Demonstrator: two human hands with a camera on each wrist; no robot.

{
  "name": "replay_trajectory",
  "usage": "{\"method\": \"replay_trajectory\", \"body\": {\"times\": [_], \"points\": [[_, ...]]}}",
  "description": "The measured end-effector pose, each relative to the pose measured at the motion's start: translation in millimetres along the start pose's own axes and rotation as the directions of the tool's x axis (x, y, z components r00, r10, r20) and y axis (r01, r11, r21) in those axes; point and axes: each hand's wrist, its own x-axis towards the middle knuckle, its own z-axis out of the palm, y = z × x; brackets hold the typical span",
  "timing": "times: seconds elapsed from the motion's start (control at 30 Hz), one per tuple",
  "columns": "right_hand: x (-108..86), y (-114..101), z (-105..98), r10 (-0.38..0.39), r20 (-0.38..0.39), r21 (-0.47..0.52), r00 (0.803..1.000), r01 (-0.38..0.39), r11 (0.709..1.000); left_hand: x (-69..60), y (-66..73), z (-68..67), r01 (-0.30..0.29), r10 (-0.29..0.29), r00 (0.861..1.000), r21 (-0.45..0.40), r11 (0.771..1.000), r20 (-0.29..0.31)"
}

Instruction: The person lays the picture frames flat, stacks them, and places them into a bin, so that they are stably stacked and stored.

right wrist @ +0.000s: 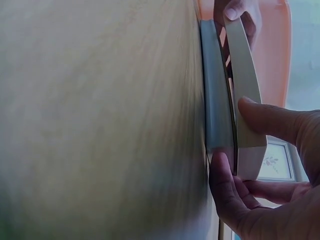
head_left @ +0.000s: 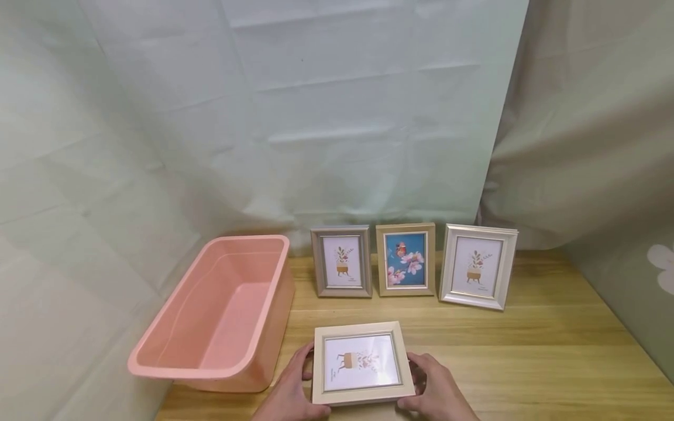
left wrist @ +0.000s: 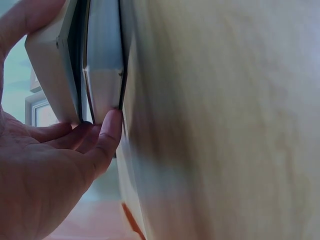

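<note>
A cream picture frame (head_left: 362, 361) lies face up near the front of the wooden table, its plant-pot print turned sideways. Both wrist views reveal a second, whitish-grey picture frame (right wrist: 215, 90) flat on the table beneath it, with a narrow gap between the two. My left hand (head_left: 295, 386) grips the cream frame's left end, thumb at the near edge; its lower fingers touch the lower frame (left wrist: 105, 85). At the right end, my right hand (head_left: 437, 387) holds the cream frame likewise, thumb on its near side, one finger against the lower frame's end.
A pink plastic tub (head_left: 274, 292) stands to the left. Along the back, a grey-brown frame (head_left: 342, 263), a gold frame with a bird-and-blossom picture (head_left: 405, 260) and a silvery-white frame (head_left: 476, 266) stand upright before a pale cloth (head_left: 337, 117). Another edge shows behind the silvery-white one.
</note>
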Motion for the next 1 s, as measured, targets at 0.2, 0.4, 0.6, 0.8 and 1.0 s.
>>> {"method": "replay_trajectory", "body": {"times": [0.2,0.4,0.6,0.8,1.0], "points": [[-2.1,1,-2,-0.017,-0.033,-0.033,0.999,0.016,0.999,3.2,1.5,0.6,-0.022,0.023,1.000,-0.022,1.000,0.010],[-3.1,-1,-4,-0.010,-0.053,-0.050,0.999,0.007,0.999,5.4,4.5,2.0,-0.014,0.014,1.000,0.010,1.000,0.013],[-2.7,0,-6,0.017,-0.036,-0.029,0.999,-0.018,0.999,6.0,3.4,2.8,0.009,-0.009,0.999,0.003,1.000,0.031],[-4.9,3,-9,-0.008,-0.006,-0.027,1.000,0.007,1.000,6.4,1.8,3.2,0.007,-0.006,0.999,-0.035,0.999,0.043],[-0.8,-8,-23,-0.018,-0.004,-0.011,1.000,0.018,1.000,7.0,3.2,3.1,0.017,-0.014,0.998,-0.054,0.998,0.054]]}}
